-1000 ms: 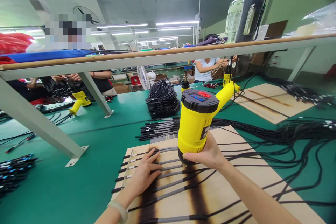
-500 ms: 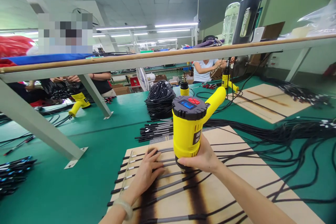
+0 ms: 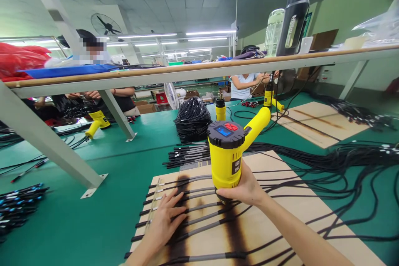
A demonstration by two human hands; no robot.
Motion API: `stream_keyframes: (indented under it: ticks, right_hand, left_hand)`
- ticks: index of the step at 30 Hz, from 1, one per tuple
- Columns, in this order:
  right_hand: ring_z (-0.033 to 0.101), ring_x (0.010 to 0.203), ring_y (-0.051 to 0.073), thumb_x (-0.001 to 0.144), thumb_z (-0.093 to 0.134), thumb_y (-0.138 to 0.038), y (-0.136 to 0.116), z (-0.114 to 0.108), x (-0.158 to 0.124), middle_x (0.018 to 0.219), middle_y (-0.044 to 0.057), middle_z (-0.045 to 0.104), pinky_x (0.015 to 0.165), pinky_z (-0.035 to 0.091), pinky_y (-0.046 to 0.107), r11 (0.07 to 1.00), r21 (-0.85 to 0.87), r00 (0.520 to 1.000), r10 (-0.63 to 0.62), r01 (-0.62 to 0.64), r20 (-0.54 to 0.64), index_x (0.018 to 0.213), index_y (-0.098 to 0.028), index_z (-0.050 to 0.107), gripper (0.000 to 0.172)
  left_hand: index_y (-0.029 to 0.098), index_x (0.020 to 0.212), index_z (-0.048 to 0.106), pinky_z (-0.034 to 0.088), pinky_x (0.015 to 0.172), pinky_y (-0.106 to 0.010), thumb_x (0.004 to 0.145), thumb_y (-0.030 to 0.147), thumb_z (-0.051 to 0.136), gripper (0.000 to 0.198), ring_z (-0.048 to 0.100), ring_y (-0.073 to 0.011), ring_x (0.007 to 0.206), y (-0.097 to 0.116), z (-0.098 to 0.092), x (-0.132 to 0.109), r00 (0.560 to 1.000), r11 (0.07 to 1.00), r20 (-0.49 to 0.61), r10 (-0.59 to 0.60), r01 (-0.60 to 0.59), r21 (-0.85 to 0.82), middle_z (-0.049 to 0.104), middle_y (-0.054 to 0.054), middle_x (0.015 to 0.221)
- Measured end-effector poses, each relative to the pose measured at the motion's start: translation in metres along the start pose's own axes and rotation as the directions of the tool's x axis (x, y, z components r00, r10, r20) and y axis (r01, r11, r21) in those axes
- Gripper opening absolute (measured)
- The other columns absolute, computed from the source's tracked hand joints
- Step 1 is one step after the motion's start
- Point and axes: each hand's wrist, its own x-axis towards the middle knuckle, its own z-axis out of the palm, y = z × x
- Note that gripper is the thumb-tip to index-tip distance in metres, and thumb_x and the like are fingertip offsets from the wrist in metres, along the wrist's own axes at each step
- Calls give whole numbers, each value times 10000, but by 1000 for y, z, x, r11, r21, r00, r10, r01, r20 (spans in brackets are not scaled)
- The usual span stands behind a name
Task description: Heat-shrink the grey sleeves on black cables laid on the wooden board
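Note:
My right hand [image 3: 246, 188] is wrapped round the body of a yellow heat gun [image 3: 227, 156] with a black cap, its nozzle pointing down at a wooden board [image 3: 280, 220]. Several black cables with grey sleeves [image 3: 199, 208] lie in a row across the board, over two dark scorch stripes. My left hand [image 3: 163, 220] lies flat on the cable ends at the board's left side, fingers spread.
A coil of black cables [image 3: 192, 119] and a bundle of cut cables [image 3: 187, 156] sit behind the board on the green table [image 3: 77, 216]. A shelf beam [image 3: 187, 72] crosses overhead on slanted legs. Other people work opposite with more yellow heat guns [image 3: 96, 121]. Loose cables [image 3: 358, 162] trail right.
The heat gun has come a little lower and nearer to me over the cables. My left hand has slid slightly back along the cable ends.

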Motion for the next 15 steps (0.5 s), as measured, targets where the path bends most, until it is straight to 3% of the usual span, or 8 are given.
stream_keyframes:
  ticks: [15]
  right_hand:
    - [640,814,208,541,800,-234,4,-10,4,954,36,657,752,534,366,997,79,1000,21,-22,11,1052,-231,430,632]
  left_hand:
    - [308,939,702,263,1026,-631,816,387,512,240,358,-345,1273,7,7,9,1000,999,19,16,-17,38,528,-53,1293]
